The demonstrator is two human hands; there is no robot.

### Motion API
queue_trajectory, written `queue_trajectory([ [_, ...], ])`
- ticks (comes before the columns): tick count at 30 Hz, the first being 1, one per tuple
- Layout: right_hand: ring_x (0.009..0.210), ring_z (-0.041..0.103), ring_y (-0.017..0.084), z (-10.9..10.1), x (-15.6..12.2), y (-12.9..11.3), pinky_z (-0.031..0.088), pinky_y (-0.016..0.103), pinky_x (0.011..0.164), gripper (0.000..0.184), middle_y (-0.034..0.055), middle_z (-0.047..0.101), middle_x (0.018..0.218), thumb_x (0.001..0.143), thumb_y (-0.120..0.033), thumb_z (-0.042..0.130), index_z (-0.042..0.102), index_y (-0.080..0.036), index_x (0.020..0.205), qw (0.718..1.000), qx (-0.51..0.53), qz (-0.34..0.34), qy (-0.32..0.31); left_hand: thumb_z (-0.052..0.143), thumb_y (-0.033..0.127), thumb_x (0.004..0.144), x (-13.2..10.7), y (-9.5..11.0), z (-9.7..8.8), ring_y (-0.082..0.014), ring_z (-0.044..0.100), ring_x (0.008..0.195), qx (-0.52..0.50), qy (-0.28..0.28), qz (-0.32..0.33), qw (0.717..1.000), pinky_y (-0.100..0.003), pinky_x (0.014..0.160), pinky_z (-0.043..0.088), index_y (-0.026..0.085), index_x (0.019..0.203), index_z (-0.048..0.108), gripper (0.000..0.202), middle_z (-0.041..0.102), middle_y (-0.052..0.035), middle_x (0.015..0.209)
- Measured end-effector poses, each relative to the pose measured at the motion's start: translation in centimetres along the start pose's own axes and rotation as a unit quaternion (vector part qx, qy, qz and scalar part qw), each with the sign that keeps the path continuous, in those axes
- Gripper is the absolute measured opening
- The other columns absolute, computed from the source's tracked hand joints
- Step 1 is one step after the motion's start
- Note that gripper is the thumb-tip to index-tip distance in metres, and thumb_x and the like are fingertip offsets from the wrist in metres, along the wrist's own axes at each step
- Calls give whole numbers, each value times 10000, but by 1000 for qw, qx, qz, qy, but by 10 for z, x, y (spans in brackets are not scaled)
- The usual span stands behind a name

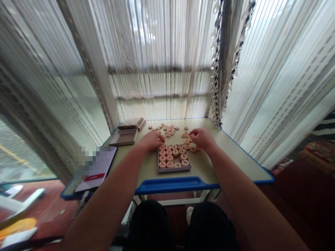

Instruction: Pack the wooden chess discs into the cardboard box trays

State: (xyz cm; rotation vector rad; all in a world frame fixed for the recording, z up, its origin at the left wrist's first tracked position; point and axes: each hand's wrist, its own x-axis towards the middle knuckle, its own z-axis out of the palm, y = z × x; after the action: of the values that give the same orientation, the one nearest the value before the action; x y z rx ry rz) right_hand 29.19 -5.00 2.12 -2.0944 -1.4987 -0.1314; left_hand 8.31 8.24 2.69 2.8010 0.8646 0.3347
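Observation:
A shallow box (175,169) stands near the front of the table, with round wooden Chinese chess pieces (170,158) lying flat in rows inside it. Those on its left bear red characters, those on its right black ones, and a gap shows near its middle. My left hand (152,140) is at the box's far left corner, fingers curled closed on a chess piece partly hidden beneath the fingertips. Beyond the far right corner, my right hand (202,138) has its fingers bent and pinched at a chess piece among several loose ones (186,142).
More loose pieces (169,132) are scattered towards the table's far side. At the left lie an empty box lid (124,137), a stacked flat case (131,123) and a tablet (101,165). A blue raised edge (170,185) borders the table (235,158); curtains (162,83) hang behind.

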Motion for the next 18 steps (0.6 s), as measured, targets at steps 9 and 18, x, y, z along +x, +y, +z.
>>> queue_trajectory([
  [9,668,594,149,-1,-1,-2,391,232,603,265,43,690,760,735,-282,474,702,-200,842,1000,-1,9,10,563,258,690,3,4,1,-167,609,818,27,1,14,1000,-230,777,435,212,904,706,261,691,-34,868],
  [18,675,595,157,-1,0,0,399,242,619,263,46,689,757,731,-274,469,702,-193,822,1000,3,0,9,574,274,690,4,0,8,-187,581,933,-1,28,20,999,-258,859,420,194,997,667,330,648,-58,1017],
])
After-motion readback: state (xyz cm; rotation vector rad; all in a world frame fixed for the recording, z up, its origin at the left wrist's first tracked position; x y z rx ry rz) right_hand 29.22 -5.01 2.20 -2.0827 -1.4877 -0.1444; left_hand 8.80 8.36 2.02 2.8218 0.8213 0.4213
